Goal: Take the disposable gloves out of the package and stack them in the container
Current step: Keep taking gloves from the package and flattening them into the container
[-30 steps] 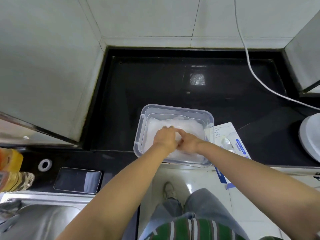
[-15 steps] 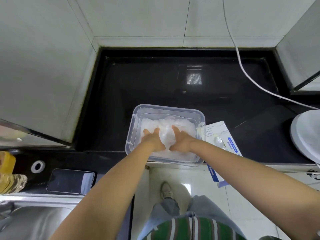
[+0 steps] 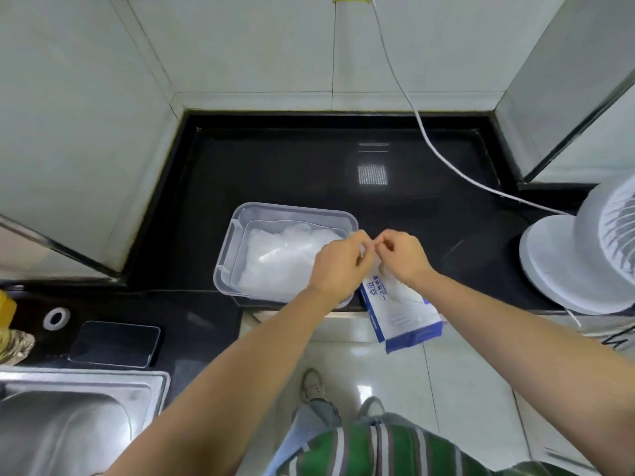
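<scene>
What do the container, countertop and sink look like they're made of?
The container looks like clear plastic: gloves show through its wall. The countertop, probably polished black stone, mirrors a light. The sink seems brushed stainless steel, dull grey sheen.

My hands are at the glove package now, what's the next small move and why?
Probably draw one glove out of the package and carry it left onto the gloves piled in the container. Left hand and right hand are curled at the package mouth, beside the container; whether they already pinch a glove is unclear.
</scene>
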Motion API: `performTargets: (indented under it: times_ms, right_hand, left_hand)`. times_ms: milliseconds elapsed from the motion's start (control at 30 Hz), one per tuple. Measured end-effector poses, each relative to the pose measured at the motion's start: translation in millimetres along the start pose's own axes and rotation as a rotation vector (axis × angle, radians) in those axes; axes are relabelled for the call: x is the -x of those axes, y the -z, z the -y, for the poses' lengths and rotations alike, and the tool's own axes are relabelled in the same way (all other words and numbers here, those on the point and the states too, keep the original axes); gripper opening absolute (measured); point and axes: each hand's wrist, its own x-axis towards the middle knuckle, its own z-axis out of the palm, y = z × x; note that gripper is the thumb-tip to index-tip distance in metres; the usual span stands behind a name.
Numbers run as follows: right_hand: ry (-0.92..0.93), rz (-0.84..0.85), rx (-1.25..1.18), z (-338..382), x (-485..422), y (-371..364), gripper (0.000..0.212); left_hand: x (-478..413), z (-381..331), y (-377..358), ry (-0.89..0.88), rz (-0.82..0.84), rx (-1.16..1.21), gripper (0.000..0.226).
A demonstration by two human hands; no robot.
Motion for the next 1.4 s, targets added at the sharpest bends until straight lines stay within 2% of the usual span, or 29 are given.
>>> performTargets:
  times_ms: [67, 167, 300, 433, 567, 633, 767, 933, 1067, 1167, 1300, 1400]
  right_hand:
    - [-0.091, 0.144, 0.151, -21, 9, 3, 0.015]
    - [-0.137, 0.269, 0.294, -43, 25, 2, 0.036]
    - [-0.124, 0.307, 0.243, -47, 35, -3, 0.043]
    - [-0.079, 0.230, 0.316, -48, 39, -9, 0.037]
    - [-0.135, 0.143, 0.217, -46, 43, -15, 0.017]
    - [-0.175, 0.130, 0.134, -46, 42, -17, 0.019]
    - [-0.232, 0.175, -0.299, -48, 41, -12, 0.020]
    - [-0.161, 0.122, -0.505, -43, 40, 4, 0.018]
    - [-0.250, -0.074, -0.750, -28, 29, 14, 0.019]
    - [-0.263, -0.104, -0.821, -21, 18, 21, 0.028]
    - [-0.277, -0.092, -0.837, -24, 18, 21, 0.040]
    - [-0.320, -0.107, -0.878, -22, 23, 21, 0.044]
  left_hand:
    - [4, -17, -14, 0.005, 0.106, 0.054, 0.015]
    - [11, -35, -37, 0.110, 0.275, 0.095, 0.032]
    - [24, -32, -64, 0.285, 0.417, 0.115, 0.055]
    - [27, -21, -75, 0.361, 0.407, 0.138, 0.058]
    - [25, -18, -71, 0.366, 0.402, 0.182, 0.057]
    - [24, -17, -73, 0.378, 0.410, 0.214, 0.062]
    - [21, -9, -80, 0.361, 0.401, 0.141, 0.082]
    - [20, -12, -82, 0.361, 0.390, 0.050, 0.087]
    - [20, -13, -81, 0.351, 0.409, 0.042, 0.082]
    - [20, -17, -76, 0.358, 0.416, 0.126, 0.079]
    - [15, -37, -62, 0.302, 0.269, 0.263, 0.047]
    - [3, -50, -48, 0.308, 0.156, 0.529, 0.044]
